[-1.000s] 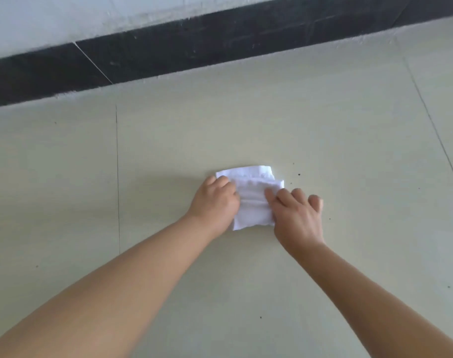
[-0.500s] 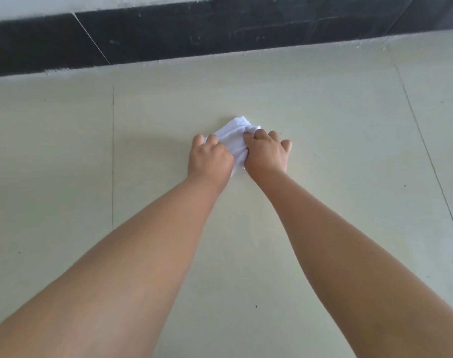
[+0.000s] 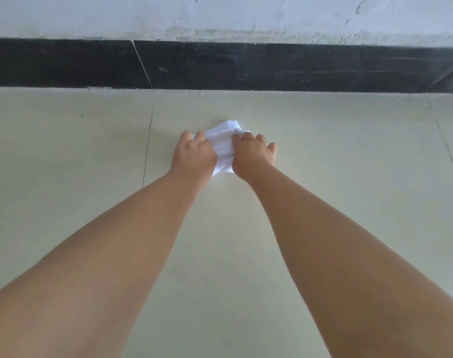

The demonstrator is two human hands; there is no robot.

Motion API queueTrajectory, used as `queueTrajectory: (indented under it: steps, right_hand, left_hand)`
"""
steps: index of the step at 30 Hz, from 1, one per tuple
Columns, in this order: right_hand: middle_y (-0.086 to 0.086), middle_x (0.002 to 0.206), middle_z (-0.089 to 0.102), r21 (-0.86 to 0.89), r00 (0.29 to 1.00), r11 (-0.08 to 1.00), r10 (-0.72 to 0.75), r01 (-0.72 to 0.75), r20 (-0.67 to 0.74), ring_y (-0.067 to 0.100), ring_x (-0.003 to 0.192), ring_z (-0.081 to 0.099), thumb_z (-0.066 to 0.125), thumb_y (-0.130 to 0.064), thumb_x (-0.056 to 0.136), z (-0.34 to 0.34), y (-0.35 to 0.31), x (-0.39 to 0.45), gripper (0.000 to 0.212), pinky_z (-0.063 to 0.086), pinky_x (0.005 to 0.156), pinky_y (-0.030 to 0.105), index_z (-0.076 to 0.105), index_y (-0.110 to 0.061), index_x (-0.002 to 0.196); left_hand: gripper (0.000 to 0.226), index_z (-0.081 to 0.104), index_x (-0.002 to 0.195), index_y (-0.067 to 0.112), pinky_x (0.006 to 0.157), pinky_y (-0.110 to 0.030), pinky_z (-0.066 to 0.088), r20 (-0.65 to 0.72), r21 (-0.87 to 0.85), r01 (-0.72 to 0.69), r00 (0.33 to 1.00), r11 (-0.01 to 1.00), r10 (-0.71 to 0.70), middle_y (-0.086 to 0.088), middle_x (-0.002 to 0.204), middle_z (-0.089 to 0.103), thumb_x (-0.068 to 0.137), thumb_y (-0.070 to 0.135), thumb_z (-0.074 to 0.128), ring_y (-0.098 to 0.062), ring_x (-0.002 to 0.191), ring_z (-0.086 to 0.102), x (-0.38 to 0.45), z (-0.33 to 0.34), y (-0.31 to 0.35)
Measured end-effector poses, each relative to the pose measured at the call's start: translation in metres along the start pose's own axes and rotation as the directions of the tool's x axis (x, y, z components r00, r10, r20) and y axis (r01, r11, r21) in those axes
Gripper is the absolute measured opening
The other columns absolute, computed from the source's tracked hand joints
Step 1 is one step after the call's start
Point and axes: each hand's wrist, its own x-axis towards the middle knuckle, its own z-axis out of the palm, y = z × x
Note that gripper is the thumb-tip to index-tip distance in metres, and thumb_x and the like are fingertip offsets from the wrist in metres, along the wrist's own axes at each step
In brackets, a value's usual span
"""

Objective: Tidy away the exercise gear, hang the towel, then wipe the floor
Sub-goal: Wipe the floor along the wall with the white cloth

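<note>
A bunched white cloth (image 3: 224, 142) lies on the pale tiled floor (image 3: 336, 151), a short way in front of the wall. My left hand (image 3: 194, 156) grips its left side with curled fingers. On the cloth's right side my right hand (image 3: 251, 156) holds it the same way, knuckles up. Both arms are stretched forward, and the two hands sit close together, pressing the cloth down. Only the cloth's far tip and a strip between the hands show.
A black skirting band (image 3: 246, 67) runs along the foot of a scuffed white wall (image 3: 220, 16) just beyond the cloth. Thin tile joints (image 3: 146, 151) cross the floor at left and right. A few dark specks dot the tiles.
Both hands have pushed the cloth forward across the floor toward the skirting, and the cloth has bunched from a flat fold into a crumpled wad. My arms are stretched out further.
</note>
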Motion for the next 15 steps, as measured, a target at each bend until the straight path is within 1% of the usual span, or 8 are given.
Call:
queueTrajectory:
  steps: [1,3,5,7,8,9,12,15]
  right_hand:
    - [0.000,0.139,0.040,0.010,0.999,0.999,-0.035,0.035,0.008,0.021,0.126,0.034,0.043,-0.012,0.093,0.005,-0.012,0.002,0.048,0.026,0.102,0.031,0.033,-0.018,0.140]
    - [-0.001,0.139,0.040,0.040,0.995,0.994,-0.103,0.103,0.009,0.021,0.120,0.036,0.045,-0.010,0.092,0.015,-0.033,0.000,0.047,0.026,0.102,0.030,0.036,-0.017,0.138]
    - [0.000,0.137,0.040,0.044,0.986,0.986,-0.163,0.162,0.020,0.022,0.111,0.036,0.046,-0.008,0.091,0.026,-0.045,-0.010,0.047,0.027,0.102,0.030,0.038,-0.015,0.136]
    - [0.001,0.139,0.039,0.019,0.975,0.975,-0.224,0.223,0.014,0.023,0.115,0.037,0.047,-0.004,0.089,0.036,-0.048,-0.025,0.048,0.027,0.097,0.030,0.038,-0.012,0.135]
    - [0.001,0.140,0.038,0.005,0.969,0.969,-0.246,0.246,0.015,0.024,0.117,0.037,0.046,-0.002,0.088,0.040,-0.046,-0.035,0.049,0.027,0.094,0.030,0.037,-0.011,0.135]
    - [0.002,0.141,0.036,-0.011,0.965,0.965,-0.262,0.262,0.026,0.025,0.117,0.037,0.045,0.000,0.087,0.042,-0.041,-0.046,0.050,0.027,0.092,0.031,0.037,-0.010,0.135]
    - [0.002,0.139,0.037,-0.077,0.964,0.961,-0.262,0.265,0.042,0.026,0.115,0.037,0.041,0.003,0.085,0.049,-0.015,-0.079,0.051,0.020,0.079,0.030,0.039,-0.009,0.135]
    - [0.002,0.134,0.039,-0.177,0.976,0.960,-0.210,0.217,0.057,0.025,0.111,0.039,0.041,0.006,0.082,0.047,0.022,-0.099,0.055,0.011,0.076,0.025,0.040,-0.008,0.135]
  left_hand:
    - [0.033,0.050,0.023,0.015,0.056,-0.021,0.025,-0.062,0.036,0.067,0.996,0.997,-0.065,0.006,0.035,0.049,0.013,0.014,0.081,-0.012,0.038,0.054,-0.009,-0.004,-0.006]
    - [0.023,0.049,0.025,0.014,0.056,-0.023,0.023,-0.114,0.060,0.094,0.990,0.994,-0.087,0.002,0.033,0.046,0.018,0.001,0.067,-0.016,0.037,0.055,-0.022,-0.016,-0.019]
    - [0.008,0.050,0.026,0.013,0.052,-0.022,0.028,-0.123,0.079,0.100,0.988,0.992,-0.090,0.000,0.032,0.045,0.032,0.009,0.052,-0.017,0.038,0.055,-0.040,-0.009,-0.029]
    - [0.028,0.051,0.028,0.012,0.054,-0.026,0.024,-0.076,0.040,0.097,0.993,0.994,-0.094,-0.002,0.034,0.046,0.048,0.007,0.032,-0.019,0.039,0.056,-0.058,-0.003,-0.029]
    - [0.033,0.052,0.029,0.011,0.055,-0.027,0.019,-0.117,0.037,0.098,0.989,0.995,-0.093,-0.003,0.035,0.047,0.051,0.005,0.028,-0.021,0.041,0.057,-0.066,0.000,-0.026]
    - [0.033,0.053,0.031,0.010,0.055,-0.027,0.017,-0.153,0.025,0.093,0.984,0.995,-0.088,-0.004,0.037,0.049,0.053,0.004,0.029,-0.021,0.042,0.058,-0.074,0.005,-0.020]
    - [0.031,0.054,0.033,0.010,0.055,-0.027,0.017,-0.127,-0.062,0.051,0.990,0.997,-0.058,-0.004,0.038,0.051,0.055,0.004,0.033,-0.020,0.044,0.060,-0.087,0.002,0.001]
    - [0.034,0.054,0.030,0.014,0.056,-0.026,0.018,-0.109,-0.117,-0.037,0.994,0.992,0.024,-0.001,0.036,0.050,0.054,0.003,0.033,-0.016,0.042,0.060,-0.073,-0.004,0.030]
